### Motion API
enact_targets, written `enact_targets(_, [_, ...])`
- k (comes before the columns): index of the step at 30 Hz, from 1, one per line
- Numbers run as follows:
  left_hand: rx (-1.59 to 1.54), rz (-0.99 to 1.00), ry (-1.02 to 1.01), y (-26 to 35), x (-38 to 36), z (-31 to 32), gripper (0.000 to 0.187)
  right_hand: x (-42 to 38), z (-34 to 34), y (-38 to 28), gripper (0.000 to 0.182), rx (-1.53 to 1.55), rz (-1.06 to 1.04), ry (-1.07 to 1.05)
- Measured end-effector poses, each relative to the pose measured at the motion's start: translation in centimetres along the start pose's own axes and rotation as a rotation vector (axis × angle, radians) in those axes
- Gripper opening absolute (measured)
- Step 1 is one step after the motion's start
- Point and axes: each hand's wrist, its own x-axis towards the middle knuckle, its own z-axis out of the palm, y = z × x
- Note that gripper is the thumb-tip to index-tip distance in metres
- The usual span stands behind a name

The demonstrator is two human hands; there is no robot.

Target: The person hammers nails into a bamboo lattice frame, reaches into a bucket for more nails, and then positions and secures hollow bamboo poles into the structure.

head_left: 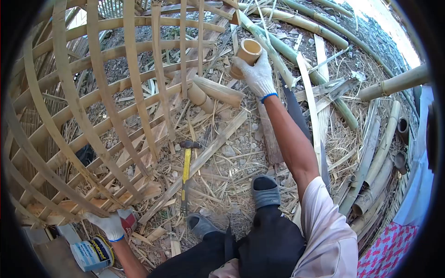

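My right hand (258,73), in a white work glove with a blue cuff, is closed around a short cut bamboo tube (244,59), its hollow end facing up. My left hand (107,225), gloved alike, grips the lower edge of a woven bamboo lattice (109,99). Some of its fingers are hidden by the strips. The lattice, made of crossing split strips, rises on the left. Just beside the left hand are a red-and-white packet (127,220) and a labelled paint bucket (92,253).
A hammer with a yellow-and-black handle (186,171) lies on the straw-littered ground before my feet. Long green bamboo poles (296,21) lie at the upper right. More bamboo pieces (384,143) are stacked at the right, beside a blue cloth (414,185). Split bamboo (218,90) lies near the centre.
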Motion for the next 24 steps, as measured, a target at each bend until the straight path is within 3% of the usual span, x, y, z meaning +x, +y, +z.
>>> enact_targets(1, [-0.093,-0.002,-0.018,-1.4,0.3,-1.4,0.084,2.5,0.4,1.2,0.074,-0.024,-0.071,0.048])
enact_targets(3, [0.053,0.047,0.029,-1.5,-0.3,-1.5,0.091,7.2,1.6,3.3,0.077,-0.078,-0.143,0.125])
enact_targets(7, [0.804,0.193,0.252,-1.1,-2.2,-2.5,0.122,14.5,3.1,5.2,0.076,-0.236,-0.051,0.138])
enact_targets(9, [0.749,0.164,0.301,-1.3,-2.5,-3.0,0.128,17.5,2.3,4.5,0.081,-0.398,0.09,-0.007])
enact_targets(10, [0.72,0.151,0.326,-0.8,-2.7,-2.7,0.13,19.3,2.0,3.2,0.084,-0.541,0.138,-0.308])
enact_targets(11, [0.639,0.171,0.342,-0.7,-2.7,-2.7,0.131,22.1,2.7,5.8,0.082,-0.638,0.112,-0.415])
enact_targets(14, [0.814,0.233,0.303,-1.2,-3.2,-4.2,0.134,23.8,3.8,5.4,0.081,-0.74,0.014,-0.551])
enact_targets(16, [0.912,0.242,0.265,-1.6,-3.3,-6.0,0.136,23.8,3.9,3.9,0.085,-1.012,0.044,-0.566])
enact_targets(17, [0.954,0.276,0.272,-2.0,-3.6,-6.7,0.136,25.4,4.4,6.4,0.081,-0.921,0.078,-0.47])
enact_targets(19, [1.067,0.423,0.3,-2.9,-3.4,-8.2,0.133,25.0,3.8,6.8,0.066,-0.835,-0.1,-0.405])
enact_targets(20, [1.045,0.402,0.313,-3.3,-3.4,-9.1,0.133,24.9,3.7,6.8,0.059,-0.79,-0.191,-0.374])
enact_targets(24, [0.823,0.234,0.336,-1.1,-3.5,-7.4,0.131,26.2,3.5,9.1,0.065,-0.723,-0.239,-0.39])
